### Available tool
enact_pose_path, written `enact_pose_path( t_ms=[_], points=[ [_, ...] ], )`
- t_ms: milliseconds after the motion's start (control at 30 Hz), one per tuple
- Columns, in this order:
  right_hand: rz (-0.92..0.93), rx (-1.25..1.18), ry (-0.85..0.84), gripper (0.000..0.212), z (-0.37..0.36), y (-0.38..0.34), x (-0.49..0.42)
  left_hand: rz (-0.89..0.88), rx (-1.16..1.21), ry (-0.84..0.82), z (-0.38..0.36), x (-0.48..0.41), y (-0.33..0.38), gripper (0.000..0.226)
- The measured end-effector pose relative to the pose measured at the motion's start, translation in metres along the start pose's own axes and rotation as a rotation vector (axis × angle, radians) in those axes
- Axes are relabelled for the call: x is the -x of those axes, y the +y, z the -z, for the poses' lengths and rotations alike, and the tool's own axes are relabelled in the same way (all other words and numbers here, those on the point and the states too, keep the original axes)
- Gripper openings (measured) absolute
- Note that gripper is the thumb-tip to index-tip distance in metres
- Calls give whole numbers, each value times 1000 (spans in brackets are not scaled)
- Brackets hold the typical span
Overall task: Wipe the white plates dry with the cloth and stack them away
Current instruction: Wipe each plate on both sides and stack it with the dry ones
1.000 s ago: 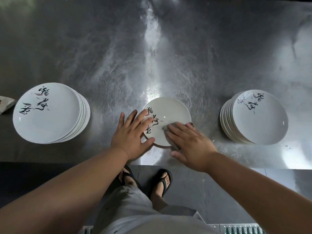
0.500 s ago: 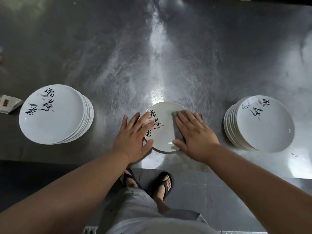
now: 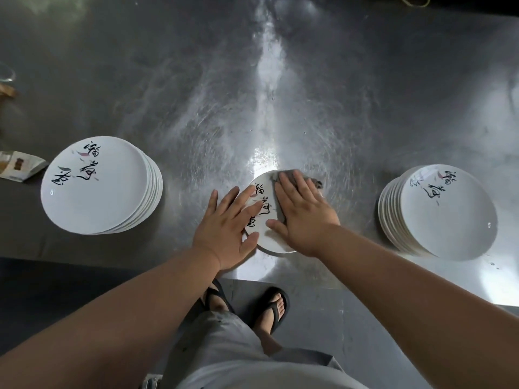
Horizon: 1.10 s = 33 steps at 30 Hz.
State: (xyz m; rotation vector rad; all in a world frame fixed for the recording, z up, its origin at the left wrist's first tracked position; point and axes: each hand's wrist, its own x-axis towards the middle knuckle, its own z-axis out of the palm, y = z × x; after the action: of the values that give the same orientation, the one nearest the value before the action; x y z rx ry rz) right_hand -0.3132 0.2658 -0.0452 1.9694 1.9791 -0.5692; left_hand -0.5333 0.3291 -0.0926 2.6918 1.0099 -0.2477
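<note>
A single white plate (image 3: pixel 265 203) with black calligraphy lies flat on the steel table (image 3: pixel 252 94) near its front edge. My left hand (image 3: pixel 224 228) rests with spread fingers on the plate's left rim. My right hand (image 3: pixel 303 211) presses a grey cloth (image 3: pixel 311 179) flat on the plate's right half, fingers straight; most of the cloth is hidden under the palm. One stack of matching white plates (image 3: pixel 98 186) stands at the left, and another plate stack (image 3: pixel 441 211) stands at the right.
A small printed packet (image 3: pixel 18 165) lies at the far left edge, with a glass rim (image 3: pixel 5 73) behind it. The table's front edge runs just below my hands. My feet in black sandals (image 3: pixel 269 307) stand on the grey floor below.
My right hand has slid the cloth from the plate's near edge toward its far right rim. My left hand has stayed on the left rim. The camera view has shifted a little.
</note>
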Motion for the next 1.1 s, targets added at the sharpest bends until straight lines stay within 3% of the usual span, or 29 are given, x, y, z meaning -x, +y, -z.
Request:
enact_pose_path(
  t_ms=[133,367,567,767,833,1000,1100],
  points=[
    [63,69,19,91,4,-2,-16,7,12,10,-1,0,0,67],
    [-221,-37,-57,103,-13,4,49,-6,71,69,-4,1,-1,68],
    [-178,-89,-10,97,2,8,-3,9,40,49,-3,0,-1,69],
    [-235,-162,-58,102,-31,-14,84,-18,91,101,-5,1,-1,69],
    [-234,-148,-98,105,-31,-14,82,-20,88,104,-6,1,-1,68],
    [-257,-155,-15,100,-14,8,33,-7,75,98,-5,1,-1,69],
    [-269,-206,-24,103,-29,-17,61,-15,63,108,-7,0,-1,70]
  ],
)
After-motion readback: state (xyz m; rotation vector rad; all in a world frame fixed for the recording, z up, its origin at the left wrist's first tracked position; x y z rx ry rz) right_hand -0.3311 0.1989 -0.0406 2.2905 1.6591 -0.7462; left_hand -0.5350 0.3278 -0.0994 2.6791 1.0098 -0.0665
